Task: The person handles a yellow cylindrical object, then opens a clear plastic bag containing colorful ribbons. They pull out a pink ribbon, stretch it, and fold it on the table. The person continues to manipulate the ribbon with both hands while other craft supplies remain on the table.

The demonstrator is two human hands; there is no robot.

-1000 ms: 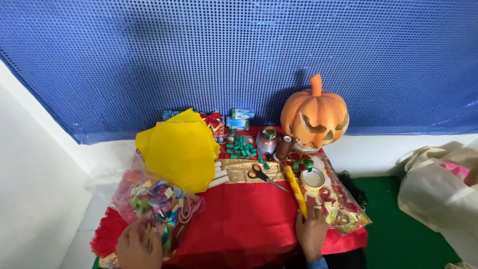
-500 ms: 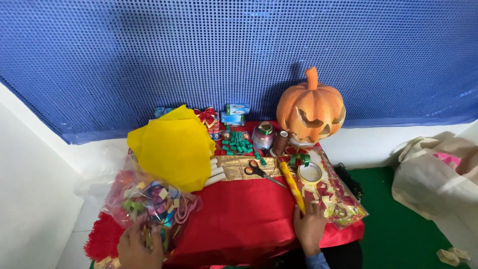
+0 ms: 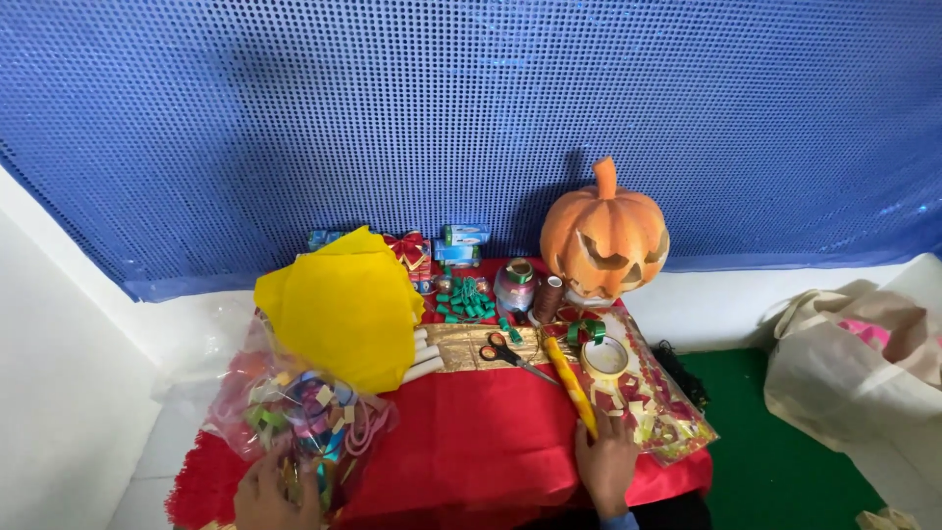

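One carved orange pumpkin point(image 3: 605, 236), one pair of scissors point(image 3: 515, 354), one roll of tape point(image 3: 605, 355) and one sheet of yellow felt point(image 3: 343, 309) are seen on a red cloth point(image 3: 481, 447) before a blue perforated wall point(image 3: 471, 118); a scatter of small green pieces point(image 3: 469, 300) is too fine to be counted. The left hand point(image 3: 265, 496) is held against the lower end of a clear bag of coloured scraps point(image 3: 299, 417) — its fingers are hidden behind the plastic, so their grip cannot be told. The right hand point(image 3: 606, 461) is laid flat, fingers together, its fingertips touching the near end of a yellow stick point(image 3: 571, 385) beside a second clear bag of red and yellow cuttings point(image 3: 653, 402). Both wrists are cut off by the lower edge.
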